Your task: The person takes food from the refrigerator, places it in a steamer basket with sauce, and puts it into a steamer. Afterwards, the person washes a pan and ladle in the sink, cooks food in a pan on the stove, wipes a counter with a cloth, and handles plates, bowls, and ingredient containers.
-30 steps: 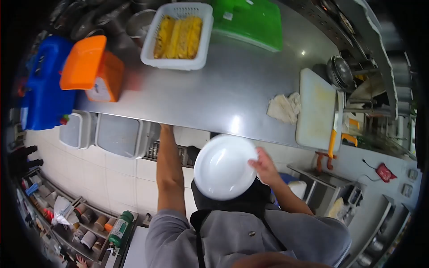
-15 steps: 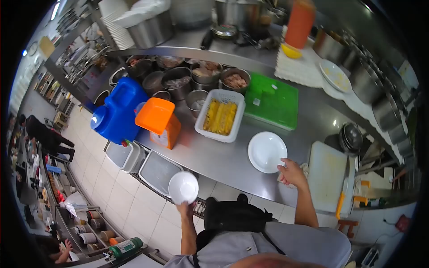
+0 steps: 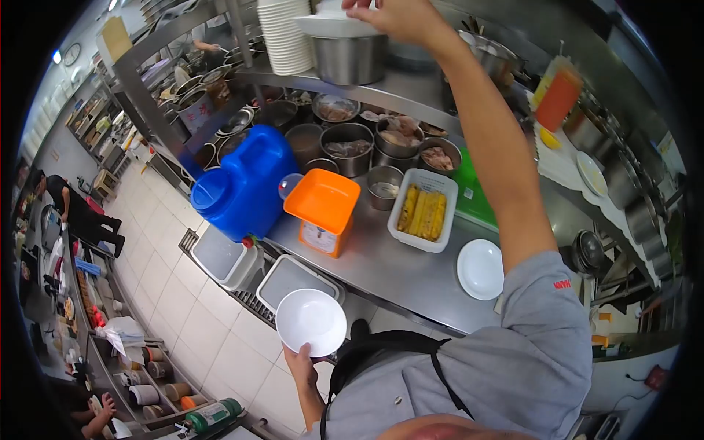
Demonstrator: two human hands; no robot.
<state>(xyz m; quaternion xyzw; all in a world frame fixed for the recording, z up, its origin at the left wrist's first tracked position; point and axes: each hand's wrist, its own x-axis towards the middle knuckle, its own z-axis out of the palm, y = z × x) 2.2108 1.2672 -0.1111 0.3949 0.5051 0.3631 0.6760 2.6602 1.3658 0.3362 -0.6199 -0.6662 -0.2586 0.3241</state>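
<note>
A white bowl (image 3: 311,321) is gripped at its near rim by my left hand (image 3: 301,367), in front of my body and over the floor side of the counter. My right arm stretches up across the counter to the upper shelf. There my right hand (image 3: 370,13) has curled fingers at a white tray-like piece (image 3: 341,28) on top of a steel pot (image 3: 350,60). The top of the view cuts off part of that hand, so what its fingers pinch is hidden. A white plate (image 3: 480,269) rests on the steel counter, partly behind my right arm.
On the counter (image 3: 396,282) stand an orange scale (image 3: 323,202), a blue jug (image 3: 246,183), a white basket (image 3: 453,213) of yellow food, a green board (image 3: 477,191) and several steel pots. Stacked white containers (image 3: 284,37) stand on the shelf. A person (image 3: 73,209) works at far left.
My right hand has left the plate on the counter and risen to the pot on the upper shelf. My left hand still holds the bowl. The view has shifted left.
</note>
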